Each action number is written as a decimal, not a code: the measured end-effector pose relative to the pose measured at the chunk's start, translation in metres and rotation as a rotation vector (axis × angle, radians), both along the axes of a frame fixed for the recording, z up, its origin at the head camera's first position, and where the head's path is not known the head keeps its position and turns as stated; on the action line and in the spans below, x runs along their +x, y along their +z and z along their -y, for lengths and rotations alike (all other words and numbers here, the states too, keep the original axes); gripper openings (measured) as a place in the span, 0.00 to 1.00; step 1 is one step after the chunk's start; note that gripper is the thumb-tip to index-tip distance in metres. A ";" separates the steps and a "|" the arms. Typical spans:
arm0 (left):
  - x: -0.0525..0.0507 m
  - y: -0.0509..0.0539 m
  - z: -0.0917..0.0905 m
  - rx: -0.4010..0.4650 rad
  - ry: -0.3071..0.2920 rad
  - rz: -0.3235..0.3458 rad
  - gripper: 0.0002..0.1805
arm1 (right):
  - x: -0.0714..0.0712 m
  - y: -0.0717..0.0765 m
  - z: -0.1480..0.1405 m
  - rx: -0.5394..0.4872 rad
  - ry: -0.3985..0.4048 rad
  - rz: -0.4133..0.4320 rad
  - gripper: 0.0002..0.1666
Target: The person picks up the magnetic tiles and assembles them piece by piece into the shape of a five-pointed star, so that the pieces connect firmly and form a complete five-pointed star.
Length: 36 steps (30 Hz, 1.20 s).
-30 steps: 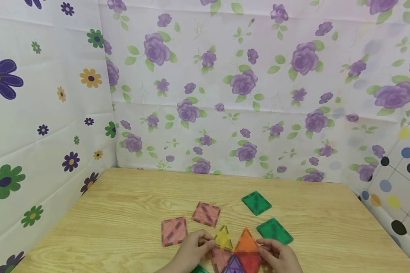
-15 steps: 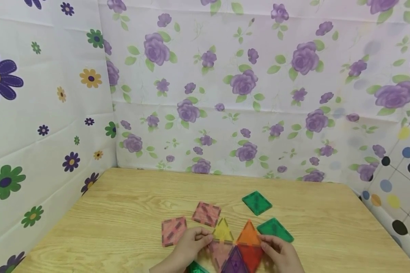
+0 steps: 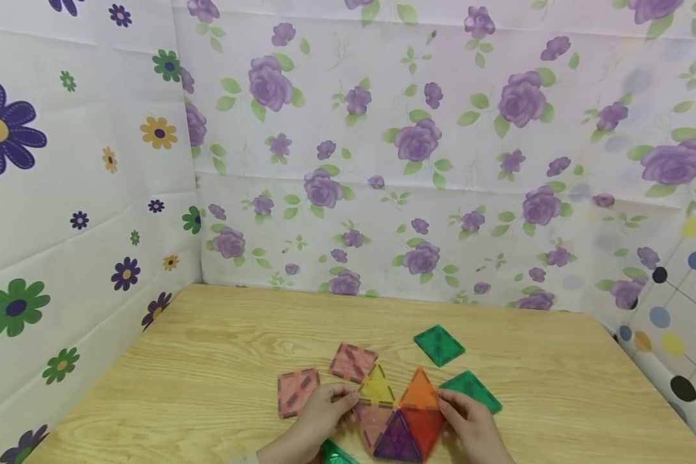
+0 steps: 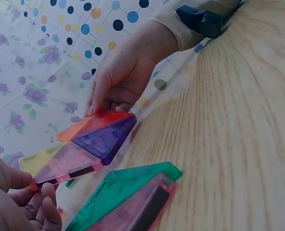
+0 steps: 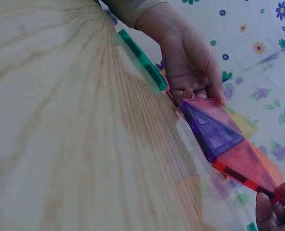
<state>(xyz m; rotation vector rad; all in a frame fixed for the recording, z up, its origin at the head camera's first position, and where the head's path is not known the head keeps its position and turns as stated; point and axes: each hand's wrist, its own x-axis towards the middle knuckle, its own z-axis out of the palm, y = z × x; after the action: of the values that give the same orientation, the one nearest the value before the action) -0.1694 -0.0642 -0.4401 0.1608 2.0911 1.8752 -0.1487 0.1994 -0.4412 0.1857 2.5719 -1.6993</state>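
Translucent magnetic tiles joined edge to edge form one piece between my hands: a yellow triangle [image 3: 377,387], a pink triangle [image 3: 374,422], a purple triangle [image 3: 399,439], a red triangle [image 3: 423,425] and an orange triangle [image 3: 419,390]. At its left corner, my left hand [image 3: 320,417] pinches the piece between thumb and fingers, near the yellow and pink tiles. My right hand [image 3: 474,426] pinches the opposite corner, by the orange and red tiles. Both wrist views show the purple tile [image 4: 106,138] in the middle and the piece held just above the table.
Two pink square tiles [image 3: 298,392] lie left of the piece. Green tiles [image 3: 439,345] lie behind and to the right. Near my left forearm, another green tile [image 4: 125,185] lies against a pink tile [image 4: 149,207]. Patterned cloths surround the wooden table [image 3: 238,335].
Both hands have moved the joined tiles slightly away from me, so more of the purple and red tiles shows. Both hands keep their pinch. The loose tiles have stayed put.
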 end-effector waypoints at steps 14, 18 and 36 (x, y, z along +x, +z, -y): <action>0.001 0.007 -0.007 -0.051 0.007 0.019 0.11 | -0.003 -0.002 0.006 0.000 0.026 -0.049 0.19; 0.001 0.006 -0.008 -0.063 -0.007 0.006 0.11 | -0.003 -0.004 0.006 -0.043 0.060 -0.045 0.21; -0.001 -0.002 -0.002 -0.067 -0.095 -0.067 0.14 | -0.006 -0.009 -0.002 -0.135 0.283 -0.007 0.28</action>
<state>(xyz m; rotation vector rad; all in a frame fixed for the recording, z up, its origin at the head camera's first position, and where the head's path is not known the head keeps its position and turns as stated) -0.1709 -0.0619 -0.4422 0.3053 2.1477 1.7649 -0.1547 0.2013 -0.4507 -0.1823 2.3400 -1.7556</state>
